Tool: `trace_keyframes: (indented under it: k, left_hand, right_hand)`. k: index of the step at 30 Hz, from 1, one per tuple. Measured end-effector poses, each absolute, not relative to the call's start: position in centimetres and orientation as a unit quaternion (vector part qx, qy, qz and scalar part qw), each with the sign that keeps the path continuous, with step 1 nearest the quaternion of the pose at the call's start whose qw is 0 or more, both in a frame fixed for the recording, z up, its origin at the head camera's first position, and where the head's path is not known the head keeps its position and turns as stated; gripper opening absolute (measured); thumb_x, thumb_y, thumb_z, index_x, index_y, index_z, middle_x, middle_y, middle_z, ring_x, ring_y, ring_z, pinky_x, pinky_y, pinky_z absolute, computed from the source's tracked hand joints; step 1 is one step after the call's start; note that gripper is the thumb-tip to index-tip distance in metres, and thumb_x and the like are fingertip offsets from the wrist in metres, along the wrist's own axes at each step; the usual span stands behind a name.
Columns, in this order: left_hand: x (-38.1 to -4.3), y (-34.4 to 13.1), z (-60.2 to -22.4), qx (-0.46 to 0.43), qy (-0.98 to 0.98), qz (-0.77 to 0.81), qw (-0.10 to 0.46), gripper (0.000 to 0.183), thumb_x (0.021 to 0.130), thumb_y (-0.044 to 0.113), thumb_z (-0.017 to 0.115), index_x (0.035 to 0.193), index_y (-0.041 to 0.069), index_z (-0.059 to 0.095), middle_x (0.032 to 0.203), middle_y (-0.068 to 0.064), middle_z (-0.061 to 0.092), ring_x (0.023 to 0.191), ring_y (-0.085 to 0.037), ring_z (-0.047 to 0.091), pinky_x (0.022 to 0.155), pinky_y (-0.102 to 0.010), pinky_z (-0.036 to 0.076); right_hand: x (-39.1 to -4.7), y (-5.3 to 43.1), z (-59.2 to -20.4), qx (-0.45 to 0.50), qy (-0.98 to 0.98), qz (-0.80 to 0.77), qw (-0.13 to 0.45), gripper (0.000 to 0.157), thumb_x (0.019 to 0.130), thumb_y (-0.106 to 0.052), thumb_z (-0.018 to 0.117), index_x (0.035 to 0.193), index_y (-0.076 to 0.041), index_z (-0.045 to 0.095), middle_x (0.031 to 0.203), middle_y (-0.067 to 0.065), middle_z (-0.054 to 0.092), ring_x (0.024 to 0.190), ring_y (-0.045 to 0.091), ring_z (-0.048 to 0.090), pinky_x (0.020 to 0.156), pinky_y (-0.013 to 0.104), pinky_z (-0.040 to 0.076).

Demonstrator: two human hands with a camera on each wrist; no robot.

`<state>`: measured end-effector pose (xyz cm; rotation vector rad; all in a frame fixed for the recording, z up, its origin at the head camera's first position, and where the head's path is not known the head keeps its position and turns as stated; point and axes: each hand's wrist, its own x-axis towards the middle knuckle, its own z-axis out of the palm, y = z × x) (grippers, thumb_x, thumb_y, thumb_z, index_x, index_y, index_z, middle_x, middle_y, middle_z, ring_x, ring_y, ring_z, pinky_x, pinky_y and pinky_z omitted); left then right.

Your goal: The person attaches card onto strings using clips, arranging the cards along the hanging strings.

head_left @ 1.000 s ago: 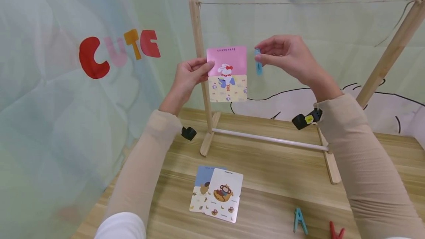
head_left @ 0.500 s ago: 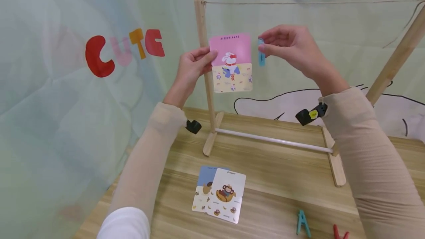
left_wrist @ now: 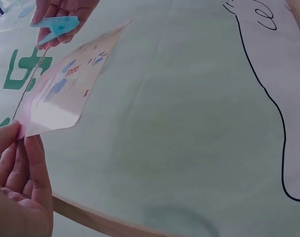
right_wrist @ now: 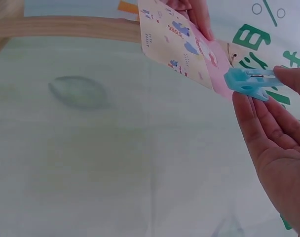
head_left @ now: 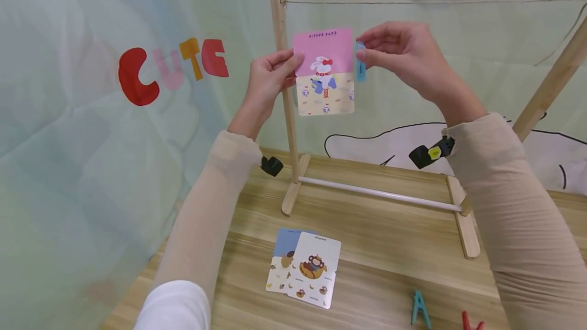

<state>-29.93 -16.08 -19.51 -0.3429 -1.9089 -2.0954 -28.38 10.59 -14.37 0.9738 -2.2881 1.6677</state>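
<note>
My left hand (head_left: 275,78) pinches the left edge of a pink and cream card (head_left: 324,93) with a white rabbit printed on it. The card hangs upright in front of the rack's left post, its top edge below the string (head_left: 435,2). Just right of the card, my right hand (head_left: 403,57) pinches a light blue clothespin (head_left: 361,67) between thumb and fingers. In the right wrist view the clothespin's (right_wrist: 246,81) nose overlaps the card's pink end (right_wrist: 220,64). The left wrist view shows the card (left_wrist: 66,94) tilted, thumb on one corner.
A wooden rack with a left post (head_left: 291,131) and white bottom bar (head_left: 380,193) stands on the wood-grain table (head_left: 380,284). Two overlapping cards lie in front, a monkey card (head_left: 314,271) on top of a blue one (head_left: 285,241). A teal clothespin (head_left: 419,309) and a red one (head_left: 471,322) lie front right.
Both hands have risen toward the string, carrying the card and the blue clothespin. The clothespin is now closer to the card's right edge. The things on the table have stayed put.
</note>
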Motion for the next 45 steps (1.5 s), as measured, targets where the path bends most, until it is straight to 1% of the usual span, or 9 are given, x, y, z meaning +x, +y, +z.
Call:
trace_keyframes:
  k: [13,22,29,37,45]
  left_hand:
    - [-29.9,-15.8,-18.8,-0.116,-0.655,-0.732,0.149,0.033,0.094,0.020,0.071,0.124,0.005,0.069,0.109,-0.010,0.073,0.097,-0.025,0.069,0.083,-0.027,0.056]
    - [-30.1,-15.3,-17.7,-0.109,-0.655,-0.731,0.157,0.031,0.093,0.021,0.072,0.120,0.006,0.071,0.107,-0.010,0.073,0.097,-0.025,0.070,0.084,-0.029,0.056]
    - [-30.0,-15.1,-17.2,-0.098,-0.662,-0.726,0.160,0.031,0.092,0.023,0.073,0.119,0.008,0.072,0.106,-0.009,0.074,0.095,-0.025,0.070,0.083,-0.029,0.056]
    - [-30.1,-15.1,-16.5,-0.093,-0.669,-0.719,0.162,0.032,0.092,0.023,0.073,0.120,0.007,0.072,0.105,-0.010,0.073,0.093,-0.024,0.070,0.083,-0.028,0.056]
    - [-30.3,-15.0,-15.9,-0.087,-0.678,-0.712,0.161,0.033,0.092,0.023,0.073,0.121,0.007,0.071,0.105,-0.009,0.073,0.093,-0.024,0.071,0.082,-0.028,0.057]
  right_hand:
    - [-28.6,10.4,-13.8,0.339,-0.762,0.545,0.089,0.030,0.090,-0.012,0.075,0.116,0.000,0.068,0.101,0.008,0.070,0.090,0.020,0.066,0.084,0.021,0.053]
    - [-28.4,10.4,-12.9,0.343,-0.758,0.547,0.098,0.030,0.090,-0.010,0.074,0.118,0.001,0.068,0.103,0.009,0.070,0.090,0.020,0.066,0.084,0.020,0.053]
    - [-28.5,10.1,-12.3,0.351,-0.747,0.556,0.097,0.028,0.090,-0.009,0.074,0.116,0.001,0.069,0.102,0.010,0.070,0.090,0.021,0.066,0.085,0.021,0.054]
    - [-28.5,9.8,-11.5,0.363,-0.731,0.569,0.099,0.028,0.090,-0.008,0.074,0.116,0.002,0.069,0.104,0.013,0.071,0.092,0.023,0.067,0.086,0.022,0.054]
    - [-28.5,9.6,-10.6,0.370,-0.730,0.563,0.115,0.026,0.091,-0.007,0.073,0.115,0.003,0.069,0.100,0.013,0.070,0.087,0.024,0.066,0.086,0.022,0.054]
